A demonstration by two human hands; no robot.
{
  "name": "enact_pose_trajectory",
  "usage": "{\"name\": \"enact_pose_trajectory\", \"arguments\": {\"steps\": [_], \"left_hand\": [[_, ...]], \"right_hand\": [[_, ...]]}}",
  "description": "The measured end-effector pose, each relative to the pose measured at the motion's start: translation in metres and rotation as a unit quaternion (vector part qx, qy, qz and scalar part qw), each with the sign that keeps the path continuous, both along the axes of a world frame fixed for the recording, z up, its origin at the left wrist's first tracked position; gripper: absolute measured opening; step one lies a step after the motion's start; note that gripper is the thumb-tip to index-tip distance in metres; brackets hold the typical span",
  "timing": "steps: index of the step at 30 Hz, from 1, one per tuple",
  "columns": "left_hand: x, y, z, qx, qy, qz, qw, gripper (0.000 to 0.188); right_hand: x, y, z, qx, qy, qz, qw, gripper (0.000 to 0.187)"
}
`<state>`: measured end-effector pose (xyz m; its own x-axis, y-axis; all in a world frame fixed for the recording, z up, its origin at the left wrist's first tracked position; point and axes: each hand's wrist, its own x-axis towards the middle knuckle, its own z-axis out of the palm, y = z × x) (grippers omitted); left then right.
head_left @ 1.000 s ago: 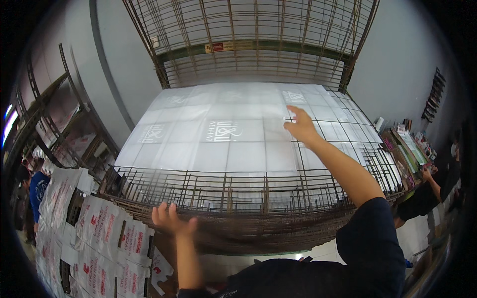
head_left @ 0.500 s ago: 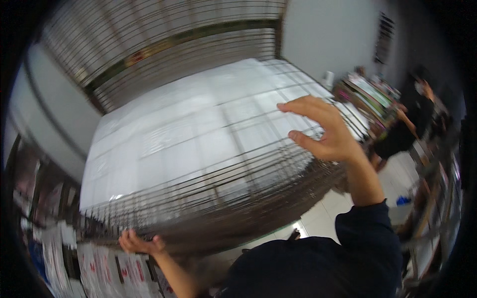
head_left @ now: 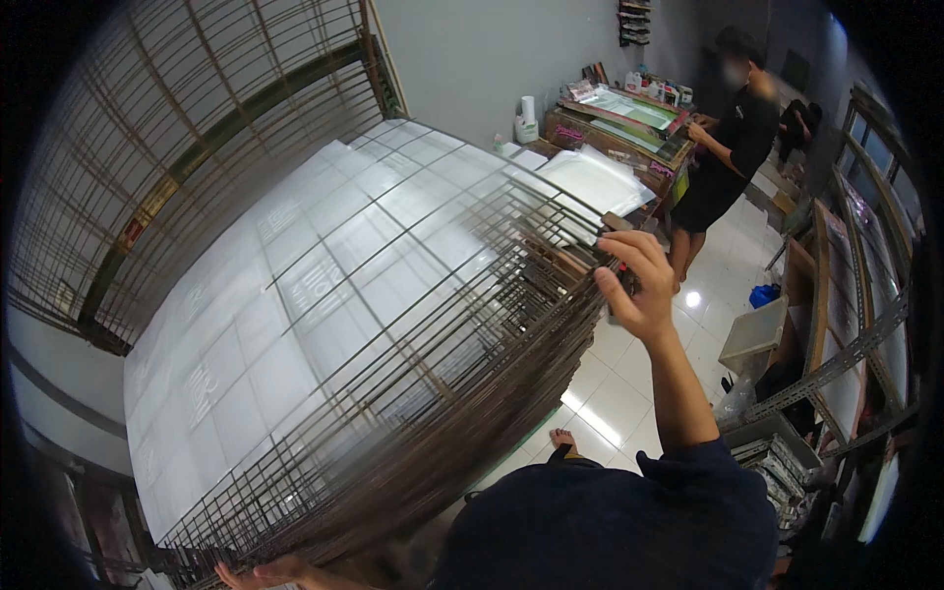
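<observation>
A large wire drying rack (head_left: 339, 418) fills the left and middle, its many wire shelves stacked closely at the front. Beneath the wires of the top shelf lie translucent white plastic sheets (head_left: 236, 334) with faint white print. At the lower left, my left hand (head_left: 264, 574) is at the rack's near edge, its fingers curled on the shelf rim and partly cut off by the picture edge. My right hand (head_left: 641, 290) is at the rack's right front corner, fingers and thumb apart and curved, fingertips against or just beside the corner.
Raised wire shelves (head_left: 197, 88) stand upright at the back left. Beyond the rack, a co-worker in black (head_left: 723, 147) works at a table (head_left: 629, 138) with a framed screen. Metal shelving (head_left: 846, 354) with frames runs along the right. White tiled floor (head_left: 615, 379) lies between.
My view has swung to the right, showing more of the co-worker and table. My right hand has gone from above the wires to the rack's right corner; my left remains at the near edge.
</observation>
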<state>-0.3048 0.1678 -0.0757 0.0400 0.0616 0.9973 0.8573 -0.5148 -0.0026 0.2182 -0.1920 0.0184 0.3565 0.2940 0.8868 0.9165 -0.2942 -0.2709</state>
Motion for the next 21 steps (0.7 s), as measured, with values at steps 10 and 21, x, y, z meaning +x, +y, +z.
{"name": "enact_pose_trajectory", "arguments": {"steps": [10, 21], "left_hand": [[0.13, -0.095, 0.038, 0.011, 0.039, -0.097, 0.994, 0.066], [0.212, -0.121, 0.026, -0.075, -0.003, -0.054, 0.996, 0.066]], "right_hand": [[0.067, 0.004, 0.005, -0.057, -0.062, 0.074, 0.994, 0.042], [0.093, 0.016, -0.036, 0.071, -0.072, 0.182, 0.978, 0.022]]}}
